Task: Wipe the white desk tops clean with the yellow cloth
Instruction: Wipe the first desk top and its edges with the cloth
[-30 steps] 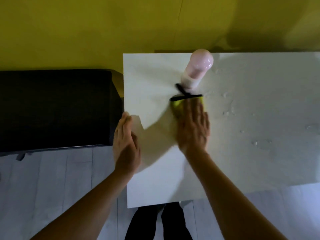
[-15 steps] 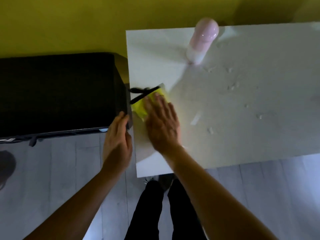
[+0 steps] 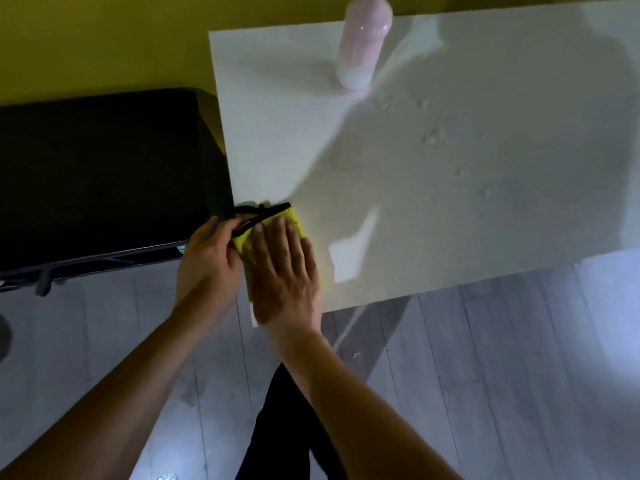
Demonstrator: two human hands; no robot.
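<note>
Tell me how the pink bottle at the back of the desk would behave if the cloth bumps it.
The pink bottle stands upright, tall and narrow on a small base, so it would probably tip rather than slide. Its rounded body would likely roll afterwards. Droplets on the white desk nearby suggest a slick surface.

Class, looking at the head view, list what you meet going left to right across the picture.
Black box-shaped cabinet → left hand → right hand pressing the yellow cloth → pink-capped bottle → water droplets on the white desk top.
</note>
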